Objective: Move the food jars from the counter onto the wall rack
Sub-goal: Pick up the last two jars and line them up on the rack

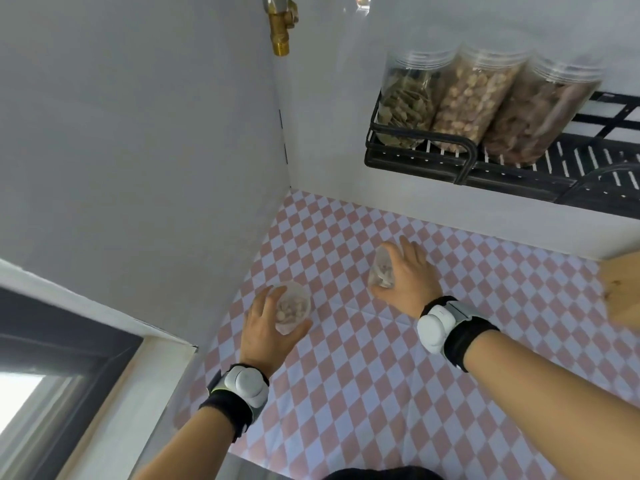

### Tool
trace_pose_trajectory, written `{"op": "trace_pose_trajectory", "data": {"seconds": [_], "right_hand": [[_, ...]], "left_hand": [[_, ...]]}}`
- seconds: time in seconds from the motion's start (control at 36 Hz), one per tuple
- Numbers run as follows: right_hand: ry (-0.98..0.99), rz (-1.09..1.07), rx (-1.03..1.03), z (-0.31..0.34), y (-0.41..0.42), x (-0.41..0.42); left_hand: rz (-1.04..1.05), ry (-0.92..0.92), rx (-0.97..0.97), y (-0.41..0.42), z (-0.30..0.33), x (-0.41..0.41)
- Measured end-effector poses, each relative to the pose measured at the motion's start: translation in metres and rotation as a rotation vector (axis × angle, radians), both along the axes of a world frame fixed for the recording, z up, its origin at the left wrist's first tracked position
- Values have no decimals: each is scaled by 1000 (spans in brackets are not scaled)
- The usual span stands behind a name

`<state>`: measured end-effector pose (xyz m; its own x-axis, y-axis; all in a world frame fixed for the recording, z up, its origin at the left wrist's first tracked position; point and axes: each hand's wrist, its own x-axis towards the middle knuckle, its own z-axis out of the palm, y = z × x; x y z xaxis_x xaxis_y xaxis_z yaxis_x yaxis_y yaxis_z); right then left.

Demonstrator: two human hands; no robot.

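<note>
This looks like a home kitchen corner. A counter covered in pink-and-white checked paper [346, 358] runs into the angle of two plain white walls [138, 133]. A black slotted metal wall rack [519, 174] is fixed above the counter's far edge, and along its left end stand three clear plastic jars of dried foods [467, 102], side by side. A brass pipe valve [281, 27] sits high in the wall corner, and a dark-framed window [52, 375] opens at the left.

Three jars [485, 105] side by side on wall rack [519, 171]; two jars [292, 310] below on counter [346, 375].
</note>
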<state>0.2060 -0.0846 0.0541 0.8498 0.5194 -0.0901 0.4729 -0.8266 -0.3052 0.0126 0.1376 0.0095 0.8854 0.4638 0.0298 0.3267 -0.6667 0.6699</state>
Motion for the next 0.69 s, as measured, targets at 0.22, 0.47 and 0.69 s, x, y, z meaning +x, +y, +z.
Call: {"op": "trace_pose_trajectory", "data": {"seconds": [0.22, 0.47, 0.69], "right_hand": [[123, -68, 98, -3, -1, 8], [155, -105, 257, 3, -13, 5], [108, -82, 382, 15, -52, -14]], "left_hand": [[-15, -82, -13, -6, -1, 2], [-88, -147, 30, -21, 14, 11], [-156, -181, 54, -40, 33, 21]]}}
